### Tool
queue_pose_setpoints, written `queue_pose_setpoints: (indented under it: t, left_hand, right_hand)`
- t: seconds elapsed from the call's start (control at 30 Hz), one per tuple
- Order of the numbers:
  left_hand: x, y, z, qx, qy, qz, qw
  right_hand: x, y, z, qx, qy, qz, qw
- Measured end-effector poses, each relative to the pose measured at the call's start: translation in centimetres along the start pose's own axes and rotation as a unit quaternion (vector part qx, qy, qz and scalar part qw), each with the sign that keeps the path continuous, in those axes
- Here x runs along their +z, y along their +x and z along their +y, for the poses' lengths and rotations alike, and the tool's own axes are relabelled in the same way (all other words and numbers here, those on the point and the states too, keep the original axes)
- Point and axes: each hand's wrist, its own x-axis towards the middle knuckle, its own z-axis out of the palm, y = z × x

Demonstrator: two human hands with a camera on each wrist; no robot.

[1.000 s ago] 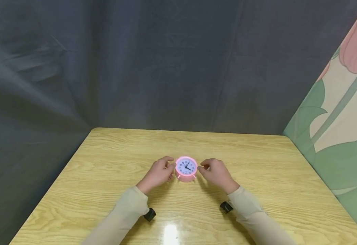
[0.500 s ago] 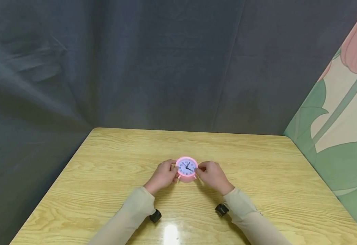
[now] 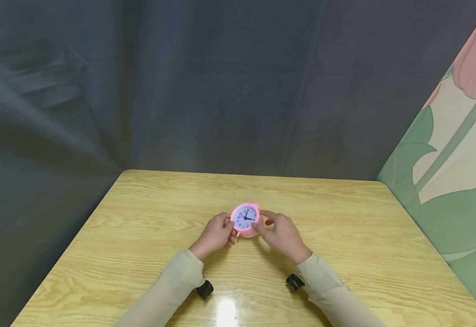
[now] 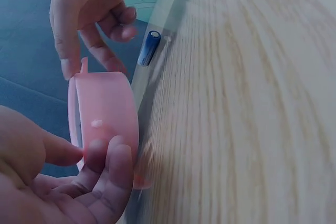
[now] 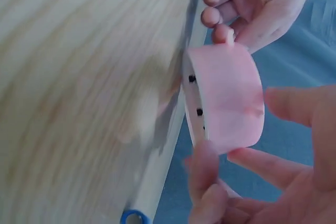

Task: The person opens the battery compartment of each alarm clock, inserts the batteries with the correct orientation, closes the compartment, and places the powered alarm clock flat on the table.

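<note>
Support evenly the tilted pink alarm clock (image 3: pixel 244 215), pinched in the grip of left hand (image 3: pixel 215 232) and right hand (image 3: pixel 283 233).

A: Home or lab?
B: Can't tell. Screened-off work spot: dark cloth (image 3: pixel 221 86) beyond the left hand (image 3: pixel 215 234), flower-print panel (image 3: pixel 450 181) right of the right hand (image 3: pixel 285 234), wood-grain table (image 3: pixel 352 227) below both.

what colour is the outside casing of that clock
The casing is pink, seen best in the right wrist view.
</note>
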Motion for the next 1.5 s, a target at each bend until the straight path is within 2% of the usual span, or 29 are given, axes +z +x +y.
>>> queue_pose_setpoints:
  t: [0.17, 0.3, 0.37, 0.43, 0.53, 0.6, 0.67, 0.77, 0.97, 1.17, 1.27, 1.5]
  left_hand:
    - [0.1, 0.0, -0.3, 0.0, -0.032, -0.023, 0.9992]
    - [0.2, -0.1, -0.4, 0.0, -0.028, -0.038, 0.9989]
    - [0.1, -0.1, -0.4, 0.005, -0.003, -0.027, 0.9996]
    - [-0.1, -0.2, -0.2, 0.017, 0.041, 0.001, 0.999]
    - [-0.6, -0.5, 0.8, 0.051, 0.109, 0.048, 0.9916]
    - [-0.8, -0.8, 1.7, 0.08, 0.141, 0.064, 0.9847]
    - [-0.8, -1.0, 2.7, 0.105, 0.157, 0.063, 0.98]
    - [-0.6, -1.2, 3.5, 0.126, 0.172, 0.049, 0.9757]
    - [-0.3, -1.4, 3.6, 0.125, 0.198, 0.052, 0.9707]
    - [-0.6, -1.4, 3.3, 0.129, 0.197, 0.055, 0.9704]
    - [-0.8, -1.4, 3.2, 0.126, 0.19, 0.05, 0.9723]
    - [-0.8, -1.4, 3.1, 0.135, 0.183, 0.045, 0.9726]
  right_hand:
    - [0.1, -0.3, -0.4, 0.002, 0.053, 0.003, 0.9986]
    - [0.5, -0.3, -0.8, 0.004, 0.081, 0.009, 0.9967]
    - [0.7, -0.3, -1.0, 0.004, 0.087, 0.008, 0.9961]
    - [0.9, -0.2, -1.2, 0.001, 0.092, 0.008, 0.9957]
    - [1.1, -0.2, -1.5, -0.016, 0.082, 0.017, 0.9963]
    - [1.3, -0.2, -1.6, -0.035, 0.074, 0.025, 0.9963]
    - [1.4, -0.1, -1.7, -0.056, 0.063, 0.034, 0.9958]
    - [1.6, 0.0, -2.1, -0.082, 0.055, 0.041, 0.9943]
    - [2.0, -0.1, -2.7, -0.096, 0.035, 0.024, 0.9945]
    - [2.2, -0.4, -2.3, -0.048, 0.061, -0.001, 0.997]
    - [2.3, -0.5, -2.1, -0.038, 0.052, 0.0, 0.9979]
    - [2.4, -0.2, -1.9, -0.056, 0.033, 0.013, 0.9978]
